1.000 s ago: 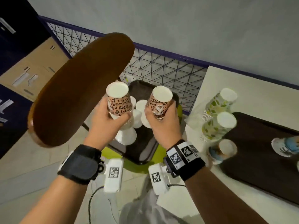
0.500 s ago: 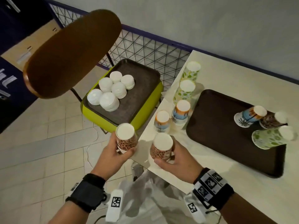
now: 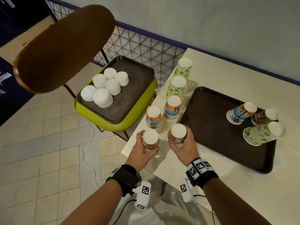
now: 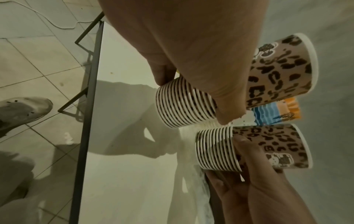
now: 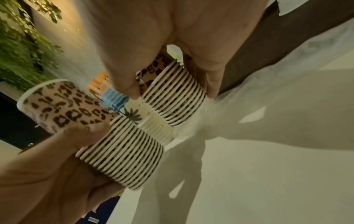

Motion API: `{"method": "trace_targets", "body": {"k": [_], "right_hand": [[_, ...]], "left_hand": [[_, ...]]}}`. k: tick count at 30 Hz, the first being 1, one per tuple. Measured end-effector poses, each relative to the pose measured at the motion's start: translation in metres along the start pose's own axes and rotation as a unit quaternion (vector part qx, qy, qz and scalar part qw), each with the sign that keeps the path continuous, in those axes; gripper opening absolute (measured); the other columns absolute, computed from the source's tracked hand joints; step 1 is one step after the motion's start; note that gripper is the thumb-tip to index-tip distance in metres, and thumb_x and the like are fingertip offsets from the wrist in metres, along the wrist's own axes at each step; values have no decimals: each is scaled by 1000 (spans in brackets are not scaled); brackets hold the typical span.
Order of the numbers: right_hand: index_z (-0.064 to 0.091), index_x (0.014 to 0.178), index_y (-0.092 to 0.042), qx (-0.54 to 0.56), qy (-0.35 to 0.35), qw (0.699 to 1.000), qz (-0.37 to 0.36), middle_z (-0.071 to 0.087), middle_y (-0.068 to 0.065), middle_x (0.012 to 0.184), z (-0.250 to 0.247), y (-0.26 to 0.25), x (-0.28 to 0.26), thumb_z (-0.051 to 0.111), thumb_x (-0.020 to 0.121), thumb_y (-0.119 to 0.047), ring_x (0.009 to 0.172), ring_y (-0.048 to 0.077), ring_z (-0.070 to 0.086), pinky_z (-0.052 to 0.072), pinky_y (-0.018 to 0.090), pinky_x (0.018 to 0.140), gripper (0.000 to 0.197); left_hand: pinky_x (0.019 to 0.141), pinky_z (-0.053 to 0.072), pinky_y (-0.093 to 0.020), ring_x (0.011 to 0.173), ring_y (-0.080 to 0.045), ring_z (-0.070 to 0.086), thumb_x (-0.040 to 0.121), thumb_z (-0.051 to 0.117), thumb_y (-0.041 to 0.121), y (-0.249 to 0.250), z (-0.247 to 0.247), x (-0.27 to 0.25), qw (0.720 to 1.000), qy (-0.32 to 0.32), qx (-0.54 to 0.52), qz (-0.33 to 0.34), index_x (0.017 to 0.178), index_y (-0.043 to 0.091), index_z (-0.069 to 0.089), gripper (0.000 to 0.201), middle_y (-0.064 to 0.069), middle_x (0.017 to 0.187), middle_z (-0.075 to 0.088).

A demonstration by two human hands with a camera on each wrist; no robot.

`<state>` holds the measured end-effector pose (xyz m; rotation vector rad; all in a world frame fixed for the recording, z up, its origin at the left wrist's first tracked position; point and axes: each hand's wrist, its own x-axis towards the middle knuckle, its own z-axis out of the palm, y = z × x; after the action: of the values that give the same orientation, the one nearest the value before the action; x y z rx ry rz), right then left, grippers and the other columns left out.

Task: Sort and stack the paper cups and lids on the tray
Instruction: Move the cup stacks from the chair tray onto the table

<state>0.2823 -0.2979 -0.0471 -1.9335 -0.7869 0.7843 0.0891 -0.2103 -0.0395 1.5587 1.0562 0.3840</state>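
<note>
The left hand (image 3: 140, 149) wraps an upside-down stack of leopard-print paper cups (image 3: 150, 140) at the cream table's (image 3: 227, 184) near-left corner; the right hand (image 3: 185, 147) wraps a matching leopard-print stack (image 3: 177, 133) just right.

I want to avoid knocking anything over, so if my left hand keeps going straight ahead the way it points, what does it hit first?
Probably the nearer upside-down stack of orange-and-blue palm-print paper cups, standing just beyond the leopard-print paper cup stack that your left hand grips. Depth is hard to judge.
</note>
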Motion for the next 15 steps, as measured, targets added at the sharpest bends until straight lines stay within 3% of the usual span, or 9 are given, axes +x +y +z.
{"method": "trace_targets", "body": {"k": [3,6,9,12,15], "right_hand": [[42,137,-30,-9,-1,1000,-7,54,1,135,7,8,3,87,75,-22,122,16,55,48,36,105,77],[41,137,-32,-18,-11,1000,-7,58,0,132,9,12,5,86,78,-19,122,17,56,47,32,102,76],[42,137,-29,-35,-19,999,7,59,2,132,9,17,6,85,79,-18,122,20,57,46,30,100,73],[45,140,-23,-68,-8,998,6,55,5,134,10,19,9,86,77,-22,125,22,53,45,33,104,75],[45,142,-19,-101,-4,995,23,48,9,134,9,18,10,89,73,-23,124,24,52,41,30,104,82]], "left_hand": [[101,44,-12,124,11,50,85,84,32,-5,8,3,1000,-7,-1,-11,145,34,29,81,25,135,51],[98,42,-7,125,8,50,85,84,29,-8,13,6,1000,-1,-8,-20,143,37,28,80,25,134,51],[101,43,-10,127,1,51,85,85,27,-10,16,9,1000,-7,-8,-29,143,35,29,82,17,136,52],[104,43,-14,128,-4,52,84,85,28,-10,17,12,1000,-8,-3,-29,143,37,29,81,13,138,53],[107,43,-19,128,0,51,85,84,32,-10,17,13,1000,-8,-4,-22,142,41,29,80,16,138,53]]}}
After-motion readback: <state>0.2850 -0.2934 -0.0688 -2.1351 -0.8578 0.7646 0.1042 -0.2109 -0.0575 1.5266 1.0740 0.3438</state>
